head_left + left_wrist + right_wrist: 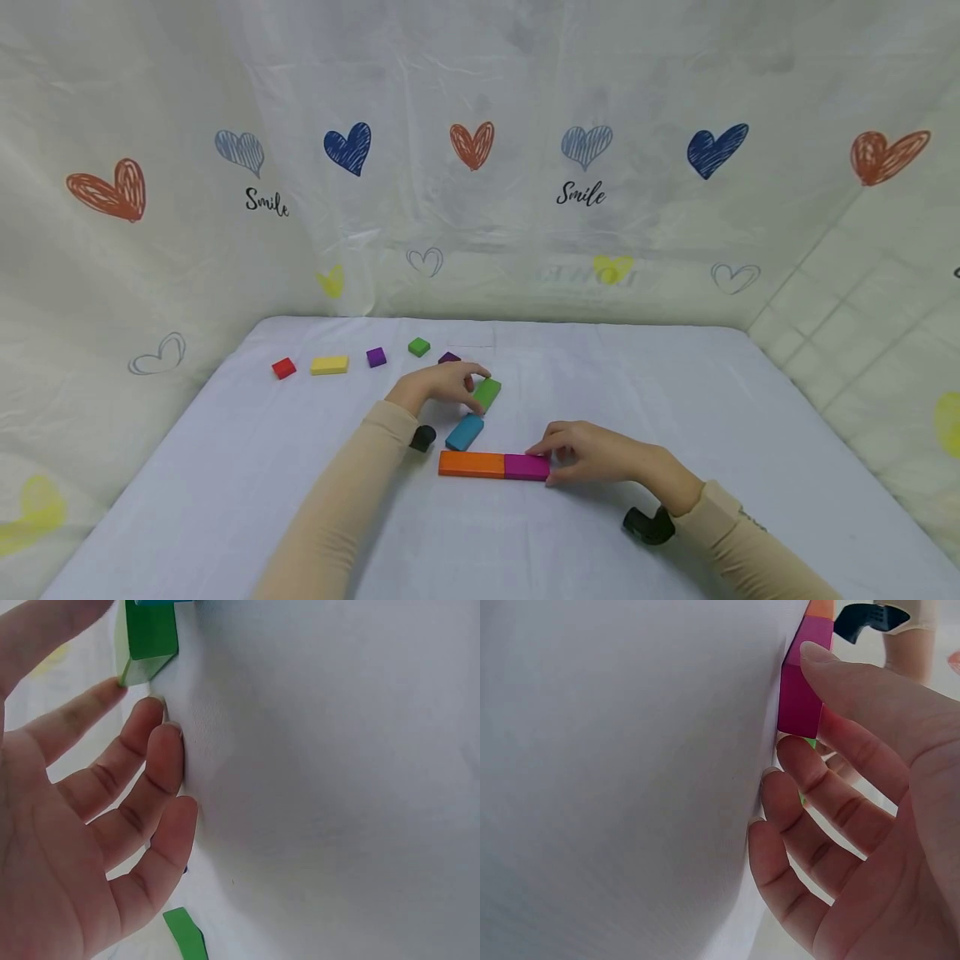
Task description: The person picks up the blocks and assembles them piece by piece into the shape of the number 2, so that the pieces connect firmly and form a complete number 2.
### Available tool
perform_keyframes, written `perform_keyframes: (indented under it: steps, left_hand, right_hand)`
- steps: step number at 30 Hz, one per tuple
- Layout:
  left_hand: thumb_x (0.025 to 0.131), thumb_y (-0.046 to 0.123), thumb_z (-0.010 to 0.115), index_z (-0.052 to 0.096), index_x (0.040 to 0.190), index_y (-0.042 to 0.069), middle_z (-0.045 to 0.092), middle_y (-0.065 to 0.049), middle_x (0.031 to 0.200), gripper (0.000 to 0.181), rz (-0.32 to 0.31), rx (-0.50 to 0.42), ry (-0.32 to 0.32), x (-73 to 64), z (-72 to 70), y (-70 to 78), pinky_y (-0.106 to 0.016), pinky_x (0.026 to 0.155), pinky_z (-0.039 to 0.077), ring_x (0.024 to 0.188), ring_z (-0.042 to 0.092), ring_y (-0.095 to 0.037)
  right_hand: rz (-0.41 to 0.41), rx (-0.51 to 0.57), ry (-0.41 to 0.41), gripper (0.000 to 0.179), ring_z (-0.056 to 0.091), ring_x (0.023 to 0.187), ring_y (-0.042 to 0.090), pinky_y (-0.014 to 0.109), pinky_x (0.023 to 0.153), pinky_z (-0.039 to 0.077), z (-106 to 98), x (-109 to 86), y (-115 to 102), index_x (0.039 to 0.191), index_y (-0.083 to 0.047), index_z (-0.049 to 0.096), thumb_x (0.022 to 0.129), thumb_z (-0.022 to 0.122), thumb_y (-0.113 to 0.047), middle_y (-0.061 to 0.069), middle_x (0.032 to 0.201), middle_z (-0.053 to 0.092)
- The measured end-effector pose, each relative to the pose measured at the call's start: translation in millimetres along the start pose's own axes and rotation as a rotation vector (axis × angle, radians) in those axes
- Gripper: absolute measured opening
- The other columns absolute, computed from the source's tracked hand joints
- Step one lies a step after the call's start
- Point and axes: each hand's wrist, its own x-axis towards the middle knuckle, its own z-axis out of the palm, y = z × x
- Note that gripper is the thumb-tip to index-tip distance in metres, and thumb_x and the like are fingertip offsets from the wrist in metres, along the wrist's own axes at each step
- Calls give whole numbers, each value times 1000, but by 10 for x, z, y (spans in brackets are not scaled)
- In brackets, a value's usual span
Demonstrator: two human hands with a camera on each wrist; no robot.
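My left hand (442, 386) pinches a long green block (488, 393) between thumb and index finger; the other fingers are loosely bent in the left wrist view. Just nearer than the green block lies a blue block (464, 432), set at a slant. My right hand (603, 454) holds the right end of a magenta block (527, 467), thumb on the near side and index finger on the far side. End to end with the magenta block, on its left, lies an orange block (471, 464).
Along the back left of the white table (637, 375) lie a red block (283, 368), a yellow block (330, 365), a purple block (377, 357) and a small green block (419, 347). A dark purple block (449, 357) is partly behind the left hand.
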Motion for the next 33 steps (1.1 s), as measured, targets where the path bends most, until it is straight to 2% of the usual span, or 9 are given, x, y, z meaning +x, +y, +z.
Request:
perform_keyframes:
  steps: [8, 16, 33]
  left_hand:
    - [99, 32, 69, 55, 147, 17, 63, -7, 115, 52, 13, -13, 25, 6, -4, 6, -40, 95, 50, 104, 56, -22]
    - [99, 27, 71, 60, 141, 16, 63, -5, 110, 46, 21, -13, 32, 16, 7, 15, -39, 94, 50, 101, 57, -22]
    - [97, 29, 72, 61, 141, 19, 62, -6, 115, 46, 38, -16, 4, -9, 28, 7, -42, 96, 50, 105, 56, -22]
  right_hand:
    - [-1, 4, 4, 39, 55, 89, 8, 24, 77, 53, 3, 7, 10, 126, -15, 74, 90, 80, -28, -11, 100, 59]
    - [1, 5, 1, 39, 55, 89, 7, 24, 78, 53, 7, 12, 8, 126, -15, 74, 91, 80, -28, -12, 101, 59]
    - [-5, 0, -2, 39, 55, 89, 7, 24, 78, 53, 3, 16, 6, 126, -14, 74, 91, 80, -28, -11, 101, 60]
